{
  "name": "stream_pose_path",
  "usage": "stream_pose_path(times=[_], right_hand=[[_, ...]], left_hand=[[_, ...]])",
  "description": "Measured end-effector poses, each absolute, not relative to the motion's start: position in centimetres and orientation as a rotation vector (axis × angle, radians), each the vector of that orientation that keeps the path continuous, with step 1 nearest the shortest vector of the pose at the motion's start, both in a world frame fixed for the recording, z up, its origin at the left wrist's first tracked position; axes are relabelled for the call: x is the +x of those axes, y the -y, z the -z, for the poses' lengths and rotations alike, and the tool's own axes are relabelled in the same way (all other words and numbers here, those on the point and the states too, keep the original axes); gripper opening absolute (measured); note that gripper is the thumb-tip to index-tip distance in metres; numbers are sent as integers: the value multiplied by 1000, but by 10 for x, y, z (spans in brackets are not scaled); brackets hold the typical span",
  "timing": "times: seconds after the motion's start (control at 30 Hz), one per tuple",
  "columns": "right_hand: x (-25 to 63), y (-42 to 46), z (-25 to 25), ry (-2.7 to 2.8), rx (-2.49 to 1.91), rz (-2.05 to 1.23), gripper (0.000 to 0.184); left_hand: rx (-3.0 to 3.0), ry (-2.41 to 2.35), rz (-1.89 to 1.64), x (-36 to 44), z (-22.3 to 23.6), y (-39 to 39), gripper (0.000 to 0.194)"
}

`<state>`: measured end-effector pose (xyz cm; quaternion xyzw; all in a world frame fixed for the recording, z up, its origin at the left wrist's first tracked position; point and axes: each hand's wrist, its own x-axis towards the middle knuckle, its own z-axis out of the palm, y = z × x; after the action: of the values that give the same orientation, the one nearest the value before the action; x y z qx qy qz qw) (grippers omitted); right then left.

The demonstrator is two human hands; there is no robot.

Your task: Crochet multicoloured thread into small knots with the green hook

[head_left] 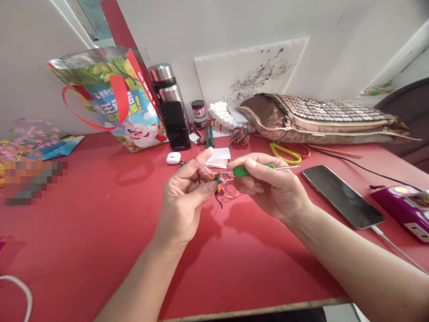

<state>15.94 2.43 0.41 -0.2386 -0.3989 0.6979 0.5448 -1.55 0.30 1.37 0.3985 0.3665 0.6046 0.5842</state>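
Observation:
My right hand (268, 185) is closed around a crochet hook (250, 170) with a green handle and a thin metal shaft that sticks out on both sides. My left hand (187, 192) pinches a small multicoloured crocheted piece (220, 184) between thumb and fingers, with a pink thread running over the index finger. Loose coloured threads hang from the piece. The hook's tip meets the piece between my hands, above the red table (100, 232).
A smartphone (342, 195) on a cable lies to the right, beside a purple box (405, 210). Behind my hands: folded white paper (219, 157), a white earbud case (173, 157), a yarn ball (239, 136), a black phone (174, 125), a steel flask (166, 85), a printed bag (114, 98), a cushion (318, 118).

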Motion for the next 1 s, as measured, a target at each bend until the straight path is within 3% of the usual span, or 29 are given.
stream_pose_path(times=[1.0], right_hand=[[174, -30, -19, 1038, -600, -1590, 17]], left_hand=[[780, -760, -1288, -19, -18, -1, 54]])
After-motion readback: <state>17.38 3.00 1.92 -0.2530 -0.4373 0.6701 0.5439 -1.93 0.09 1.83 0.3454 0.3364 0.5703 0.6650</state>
